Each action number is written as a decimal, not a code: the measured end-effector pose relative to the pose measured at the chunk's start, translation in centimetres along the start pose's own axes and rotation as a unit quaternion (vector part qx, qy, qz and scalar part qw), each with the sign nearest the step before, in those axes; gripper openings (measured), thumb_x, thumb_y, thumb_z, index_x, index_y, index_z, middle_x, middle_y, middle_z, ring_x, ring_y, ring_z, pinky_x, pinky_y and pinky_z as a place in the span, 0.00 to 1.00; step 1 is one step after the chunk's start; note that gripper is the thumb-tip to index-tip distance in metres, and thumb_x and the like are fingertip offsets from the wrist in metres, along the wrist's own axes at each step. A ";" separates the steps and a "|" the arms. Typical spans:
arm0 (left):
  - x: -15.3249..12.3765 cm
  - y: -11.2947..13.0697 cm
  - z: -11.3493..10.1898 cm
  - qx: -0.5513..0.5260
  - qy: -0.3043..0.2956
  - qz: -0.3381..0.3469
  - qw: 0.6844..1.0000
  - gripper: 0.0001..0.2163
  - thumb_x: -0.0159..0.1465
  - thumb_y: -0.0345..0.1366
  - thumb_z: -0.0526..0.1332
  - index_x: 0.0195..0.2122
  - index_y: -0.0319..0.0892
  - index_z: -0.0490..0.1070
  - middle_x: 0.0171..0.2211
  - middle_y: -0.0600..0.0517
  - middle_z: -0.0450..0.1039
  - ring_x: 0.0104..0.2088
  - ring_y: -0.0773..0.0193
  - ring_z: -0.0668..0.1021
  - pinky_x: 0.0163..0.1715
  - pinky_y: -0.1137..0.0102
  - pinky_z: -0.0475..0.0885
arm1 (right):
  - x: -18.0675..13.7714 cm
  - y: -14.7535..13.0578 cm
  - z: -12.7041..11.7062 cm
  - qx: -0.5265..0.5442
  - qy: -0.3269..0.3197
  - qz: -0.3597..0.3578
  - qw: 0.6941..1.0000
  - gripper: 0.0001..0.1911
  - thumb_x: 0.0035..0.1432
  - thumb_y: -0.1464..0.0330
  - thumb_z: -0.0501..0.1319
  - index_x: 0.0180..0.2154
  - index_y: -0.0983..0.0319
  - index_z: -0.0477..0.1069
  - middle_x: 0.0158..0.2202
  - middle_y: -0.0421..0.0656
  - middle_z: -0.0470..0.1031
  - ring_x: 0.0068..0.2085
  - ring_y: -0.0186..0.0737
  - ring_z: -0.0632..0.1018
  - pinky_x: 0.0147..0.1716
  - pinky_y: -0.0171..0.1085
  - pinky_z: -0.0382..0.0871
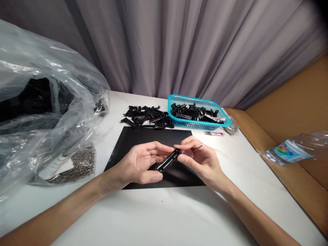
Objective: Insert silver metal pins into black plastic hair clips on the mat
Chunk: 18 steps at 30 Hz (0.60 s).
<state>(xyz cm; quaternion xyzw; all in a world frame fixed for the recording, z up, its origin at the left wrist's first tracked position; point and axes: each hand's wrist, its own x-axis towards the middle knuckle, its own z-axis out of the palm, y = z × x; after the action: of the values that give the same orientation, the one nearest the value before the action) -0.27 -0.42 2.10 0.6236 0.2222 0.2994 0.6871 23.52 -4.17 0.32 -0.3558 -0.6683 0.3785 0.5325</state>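
Note:
My left hand point(143, 164) grips a long black plastic clip point(167, 160) between thumb and fingers, over a black mat point(143, 136) on the white table. My right hand point(200, 159) pinches the far end of the same clip, and a thin metal pin point(198, 147) sticks out between its fingers. Behind the mat lies a loose pile of black clip parts point(147, 117). A turquoise basket point(179, 99) to the right of the pile holds several more black and metal pieces.
A big clear plastic bag point(46, 102) with dark contents fills the left side, with a heap of small metal springs point(82, 164) beside it. Small pink snips point(215, 134) lie by the basket. A plastic bottle point(294, 150) rests on the brown ledge at right.

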 end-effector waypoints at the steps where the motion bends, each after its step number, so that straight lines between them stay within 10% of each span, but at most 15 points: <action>1: 0.0 0.2 0.1 -0.005 0.002 -0.012 1.000 0.24 0.52 0.36 0.74 0.52 0.42 0.77 0.54 0.39 0.79 0.56 0.45 0.79 0.60 0.52 0.73 | 0.0 -0.1 0.1 0.005 0.004 0.005 1.000 0.10 0.63 0.62 0.70 0.46 0.55 0.80 0.40 0.43 0.71 0.35 0.37 0.70 0.33 0.38 0.67; 18: 0.3 0.8 -0.3 0.006 -0.021 0.007 1.000 0.23 0.51 0.36 0.76 0.50 0.49 0.83 0.56 0.43 0.80 0.60 0.41 0.77 0.65 0.45 0.67 | -0.2 -1.0 0.1 0.060 -0.017 0.066 0.996 0.11 0.63 0.61 0.69 0.46 0.55 0.76 0.37 0.40 0.66 0.32 0.36 0.64 0.32 0.35 0.66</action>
<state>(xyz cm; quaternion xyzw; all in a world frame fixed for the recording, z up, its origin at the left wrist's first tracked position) -0.39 0.03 2.85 0.6354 0.2051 0.2901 0.6856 23.37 -4.81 1.13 -0.3596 -0.6287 0.4583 0.5152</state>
